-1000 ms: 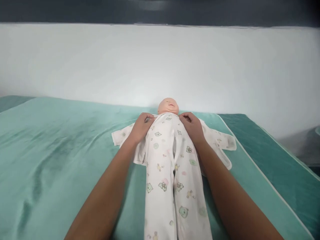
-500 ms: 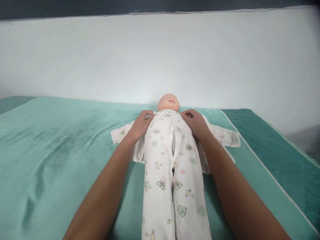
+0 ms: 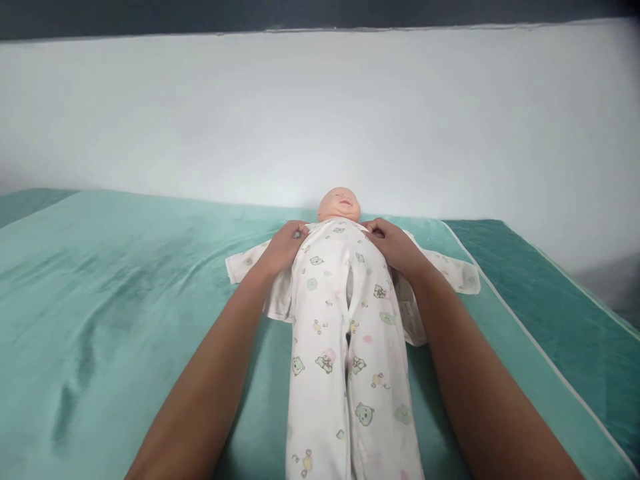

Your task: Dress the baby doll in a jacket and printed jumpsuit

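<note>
Two bare hands rest on a doll (image 3: 339, 203) that lies face up on a bed covered with a green blanket (image 3: 125, 267). Starting at the left, the blanket spreads wide and wrinkled, with a darker teal strip along its far left edge. Next comes the doll's left-hand sleeve (image 3: 245, 261), spread flat on the blanket. The left hand (image 3: 281, 248) sits just inside it, at the shoulder of the white printed suit (image 3: 345, 333), its fingers (image 3: 296, 231) curled and pinching the cloth near the collar. Between the hands the suit runs down the middle toward the viewer, its two legs side by side, patterned with small bears; a narrow gap shows down the front. The doll's bald head sticks out just beyond the collar, close to the white wall (image 3: 320, 120). The right hand (image 3: 395, 245) mirrors the other, its fingers (image 3: 376, 230) bent and gripping the suit's cloth at the opposite shoulder. Past it the other sleeve (image 3: 463, 275) lies flat, reaching almost to the blanket's pale edge, and beyond that is a darker green cover (image 3: 550, 300).
</note>
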Demonstrator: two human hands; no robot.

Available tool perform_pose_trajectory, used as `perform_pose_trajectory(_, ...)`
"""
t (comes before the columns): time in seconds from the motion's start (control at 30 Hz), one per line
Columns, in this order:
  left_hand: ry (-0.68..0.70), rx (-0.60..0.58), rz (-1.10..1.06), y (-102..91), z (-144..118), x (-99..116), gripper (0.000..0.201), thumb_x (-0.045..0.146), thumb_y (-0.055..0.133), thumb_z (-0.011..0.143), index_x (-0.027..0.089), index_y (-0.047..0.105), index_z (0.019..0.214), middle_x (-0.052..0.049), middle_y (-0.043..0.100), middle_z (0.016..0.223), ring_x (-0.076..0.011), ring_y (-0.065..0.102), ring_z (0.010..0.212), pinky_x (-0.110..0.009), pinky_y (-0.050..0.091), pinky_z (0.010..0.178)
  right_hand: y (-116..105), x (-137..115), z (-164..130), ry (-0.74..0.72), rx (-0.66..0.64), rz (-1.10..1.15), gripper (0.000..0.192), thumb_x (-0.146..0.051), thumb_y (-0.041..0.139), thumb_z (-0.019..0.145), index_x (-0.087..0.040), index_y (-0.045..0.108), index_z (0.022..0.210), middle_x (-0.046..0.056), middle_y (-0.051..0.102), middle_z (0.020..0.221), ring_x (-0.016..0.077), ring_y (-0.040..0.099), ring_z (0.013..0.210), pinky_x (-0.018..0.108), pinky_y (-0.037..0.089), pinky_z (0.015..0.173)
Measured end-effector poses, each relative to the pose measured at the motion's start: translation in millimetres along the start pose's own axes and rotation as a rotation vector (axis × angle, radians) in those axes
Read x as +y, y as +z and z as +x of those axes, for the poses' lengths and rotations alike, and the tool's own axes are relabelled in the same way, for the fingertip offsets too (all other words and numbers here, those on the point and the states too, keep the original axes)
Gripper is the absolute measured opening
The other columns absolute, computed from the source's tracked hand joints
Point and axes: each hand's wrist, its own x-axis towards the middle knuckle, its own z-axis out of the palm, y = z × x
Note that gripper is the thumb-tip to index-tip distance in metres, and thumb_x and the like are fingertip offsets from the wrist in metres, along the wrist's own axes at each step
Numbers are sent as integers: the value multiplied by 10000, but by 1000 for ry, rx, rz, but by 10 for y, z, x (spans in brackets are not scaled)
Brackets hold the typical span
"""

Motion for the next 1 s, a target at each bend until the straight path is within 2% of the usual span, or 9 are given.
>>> perform_pose_trajectory(0.17, -18, 163, 12, 48, 112, -102, 214, 388, 556, 839, 207, 491, 746, -16, 629, 833, -160, 534, 763, -309, 440, 742, 40, 77, 81, 3, 87, -2, 252, -452, 581, 792, -217, 511, 735, 8, 639, 812, 175, 538, 770, 309, 421, 711)
perform_pose_trajectory(0.27, -27, 252, 66, 93, 158, -154, 192, 367, 551, 852, 213, 490, 756, 1, 586, 758, -158, 514, 727, -314, 434, 741, 91, 97, 135, 49, 199, -69, 232, -426, 571, 784, -222, 498, 699, -8, 595, 712, 168, 508, 710, 310, 406, 689)
perform_pose_trajectory(0.37, 57, 249, 76, 132, 146, -189, 96, 306, 516, 873, 215, 543, 869, -23, 652, 901, -177, 575, 855, -319, 441, 817, 155, 95, 137, 62, 294, -128, 190, -383, 546, 798, -223, 508, 702, -7, 609, 721, 169, 528, 707, 322, 409, 706)
perform_pose_trajectory(0.47, 157, 220, 198, 150, 76, -218, 216, 268, 456, 906, 213, 583, 1071, -63, 670, 1119, -212, 593, 1023, -340, 431, 907, 202, 103, 59, 14, 301, -30, 136, -350, 520, 818, -224, 572, 811, 20, 685, 896, 181, 599, 830, 332, 441, 793)
perform_pose_trajectory(0.57, 188, 260, 448, 149, -40, -236, 320, 248, 417, 928, 183, 573, 1199, -123, 639, 1223, -263, 557, 1141, -392, 379, 1002, 189, 130, -89, -43, 292, 3, 207, -347, 487, 846, -221, 614, 951, 51, 692, 1064, 196, 608, 969, 358, 439, 903)
perform_pose_trajectory(0.7, 109, 381, 677, 114, -252, -242, 378, 337, 412, 951, 166, 547, 1260, -175, 598, 1279, -324, 502, 1214, -459, 331, 1040, 4, 206, -338, -85, 450, -290, 275, -286, 451, 847, -196, 618, 1046, 105, 657, 1125, 253, 547, 1085, 418, 399, 964)
perform_pose_trajectory(0.83, 37, 493, 803, 16, -466, -238, 420, 451, 434, 936, 161, 568, 1208, -189, 594, 1236, -362, 484, 1198, -491, 365, 990, -301, 297, -601, 164, 542, -619, 318, -384, 488, 844, -172, 611, 1046, 164, 622, 1137, 318, 529, 1074, 447, 416, 882)
perform_pose_trajectory(0.93, -46, 536, 886, -68, -552, -235, 354, 420, 431, 931, 169, 597, 1119, -173, 595, 1194, -352, 495, 1174, -467, 411, 924, -460, 332, -757, 397, 444, -716, 403, -535, 463, 855, -186, 594, 1006, 141, 626, 1057, 284, 578, 926, 393, 430, 759)
perform_pose_trajectory(1.0, -115, 509, 862, -111, -560, -236, 317, 403, 441, 920, 176, 588, 1086, -150, 609, 1165, -323, 548, 1099, -426, 437, 857, -512, 351, -813, 488, 369, -735, 433, -588, 451, 849, -193, 583, 970, 106, 634, 945, 252, 581, 827, 353, 410, 689)
